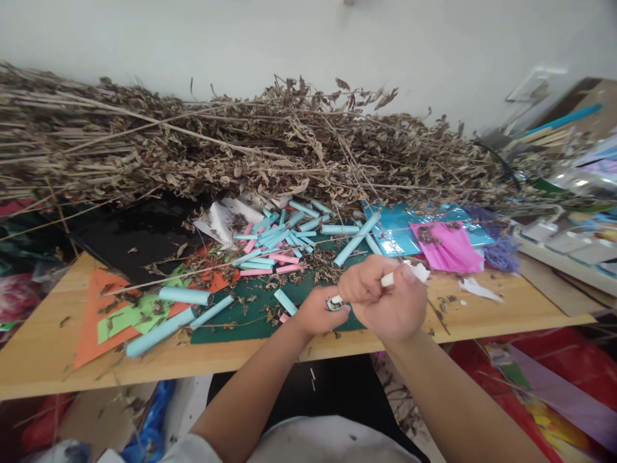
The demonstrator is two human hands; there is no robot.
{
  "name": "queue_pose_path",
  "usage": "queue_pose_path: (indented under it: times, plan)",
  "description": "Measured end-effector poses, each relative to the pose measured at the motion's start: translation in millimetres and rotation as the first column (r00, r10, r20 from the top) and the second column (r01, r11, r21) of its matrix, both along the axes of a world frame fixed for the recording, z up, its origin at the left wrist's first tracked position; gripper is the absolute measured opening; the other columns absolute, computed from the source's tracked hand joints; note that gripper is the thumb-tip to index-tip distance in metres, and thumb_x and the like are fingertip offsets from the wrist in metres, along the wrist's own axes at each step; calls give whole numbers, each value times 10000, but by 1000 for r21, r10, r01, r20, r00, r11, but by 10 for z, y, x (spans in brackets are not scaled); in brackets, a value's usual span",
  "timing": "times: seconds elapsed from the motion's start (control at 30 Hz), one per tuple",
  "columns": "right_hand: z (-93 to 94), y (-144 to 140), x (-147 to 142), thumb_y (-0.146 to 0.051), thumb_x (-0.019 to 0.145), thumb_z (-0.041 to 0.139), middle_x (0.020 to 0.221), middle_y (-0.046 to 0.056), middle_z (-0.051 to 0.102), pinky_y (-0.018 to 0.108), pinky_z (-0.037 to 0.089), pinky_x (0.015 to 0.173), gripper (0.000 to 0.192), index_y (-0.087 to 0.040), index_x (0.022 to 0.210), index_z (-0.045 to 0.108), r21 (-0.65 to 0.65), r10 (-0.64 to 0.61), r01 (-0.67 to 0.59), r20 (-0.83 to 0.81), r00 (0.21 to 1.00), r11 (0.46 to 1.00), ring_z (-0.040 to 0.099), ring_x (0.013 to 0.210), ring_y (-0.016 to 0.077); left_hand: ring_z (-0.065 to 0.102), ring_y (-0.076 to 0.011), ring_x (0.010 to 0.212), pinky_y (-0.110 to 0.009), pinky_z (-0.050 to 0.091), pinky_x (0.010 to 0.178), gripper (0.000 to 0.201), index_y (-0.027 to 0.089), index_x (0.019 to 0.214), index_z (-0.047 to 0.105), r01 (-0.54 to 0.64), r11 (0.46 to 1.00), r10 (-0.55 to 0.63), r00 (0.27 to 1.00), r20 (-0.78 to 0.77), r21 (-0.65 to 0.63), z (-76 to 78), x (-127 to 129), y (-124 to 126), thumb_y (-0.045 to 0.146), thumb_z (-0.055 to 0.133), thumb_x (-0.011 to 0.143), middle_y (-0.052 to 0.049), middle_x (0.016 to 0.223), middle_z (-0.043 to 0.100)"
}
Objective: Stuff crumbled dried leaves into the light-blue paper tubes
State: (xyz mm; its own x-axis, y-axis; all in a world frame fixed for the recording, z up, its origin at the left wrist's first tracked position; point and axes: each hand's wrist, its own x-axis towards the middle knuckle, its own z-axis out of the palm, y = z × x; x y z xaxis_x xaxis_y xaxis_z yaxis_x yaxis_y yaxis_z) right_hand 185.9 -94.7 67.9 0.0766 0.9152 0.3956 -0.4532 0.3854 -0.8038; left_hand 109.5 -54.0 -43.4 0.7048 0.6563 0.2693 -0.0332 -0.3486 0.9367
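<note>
Right hand (385, 302): closed round a white paper roll (402, 276), which sits in its grip above the near tabletop (501, 302) edge.
Roll's axis: long axis runs roughly left to right, its free end poking out past the knuckles toward the right and slightly away.
Left hand (321, 312): touching the right one, fingers pinched on a small dark-and-white object (335, 303) (too small to identify).
Hidden: most of the roll is buried inside the right fist; the small object is half covered by fingers.
Beyond the hands: green cutting mat (241, 318) strewn with blue paper tubes (270, 241) and pink tubes (284, 258), with a heap of dried branches (241, 151) further back.
Left of the hands: orange paper (91, 308), green scraps, two longer blue tubes.
Right of the hands: pink sheet (446, 247) on shiny blue film, blurred clutter at the edge.
</note>
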Motion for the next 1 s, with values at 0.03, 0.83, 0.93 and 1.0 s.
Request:
queue_pose_path:
  times: [0.03,0.83,0.93,1.0]
  plan:
    - [-20,2,-7,-461,728,413,394,-55,236,220,153,375,412,-176,442,327,-9,0,0,9,1000,1000,219,354,69,309,-62,498,-180,313,478,124,125,552,442,-7,1000,7,1000,-4,4,6,0,4,212,497,620,43,501,346]
    - [159,-184,90,-432,747,374,415,-55,210,226,205,383,395,-183,452,291,23,-83,80,116,990,996,229,367,79,334,-61,475,-182,305,471,137,139,542,434,7,1000,-6,999,-49,23,15,-11,4,220,485,640,49,480,365]
    - [220,-375,316,-490,757,321,414,-61,184,229,240,387,424,-181,468,287,152,-314,299,90,945,942,190,351,76,321,-56,465,-180,278,456,175,141,531,416,22,999,-23,998,-62,-30,104,-37,-21,238,488,657,51,489,350]
    - [64,-427,468,-509,768,278,419,-57,216,225,240,384,428,-188,487,308,256,-487,435,197,851,863,214,350,81,336,-63,490,-186,280,471,201,140,541,422,66,991,-69,997,-25,-115,201,-67,-49,283,526,636,46,514,362]
